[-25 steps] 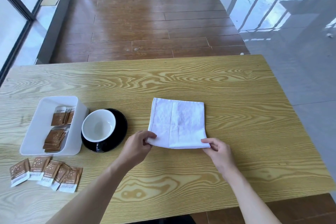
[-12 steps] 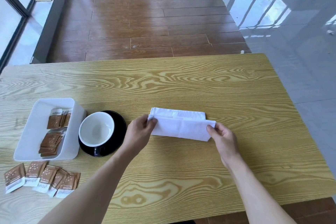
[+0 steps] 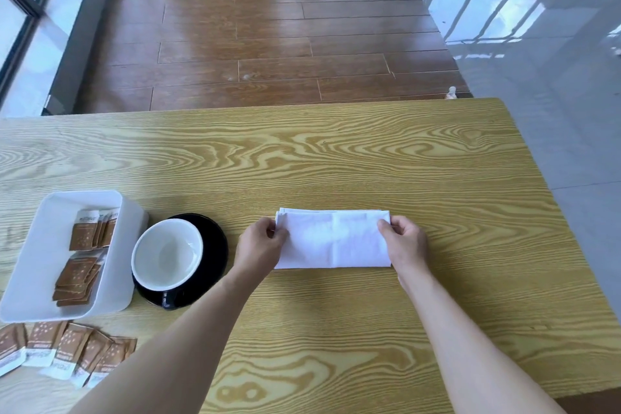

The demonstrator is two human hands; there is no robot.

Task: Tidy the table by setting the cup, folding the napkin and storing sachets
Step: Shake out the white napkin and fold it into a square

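A white napkin (image 3: 334, 240) lies folded into a wide strip in the middle of the wooden table (image 3: 336, 158). My left hand (image 3: 260, 245) pinches its far left corner and my right hand (image 3: 405, 240) pinches its far right corner. A white cup (image 3: 167, 254) sits on a black saucer (image 3: 215, 245) left of the napkin. A white bin (image 3: 40, 245) at the far left holds several brown sachets (image 3: 80, 255). More brown sachets (image 3: 67, 351) lie loose in a row near the front left edge, partly hidden by my left forearm.
The table's far edge borders a brown plank floor (image 3: 268, 30). Its right edge runs beside glossy grey tiles (image 3: 554, 94). Bare tabletop stretches behind and to the right of the napkin.
Both hands carried the napkin's near edge away from me and laid it on the far edge, halving the square into a strip. Cup, bin and sachets stayed put.
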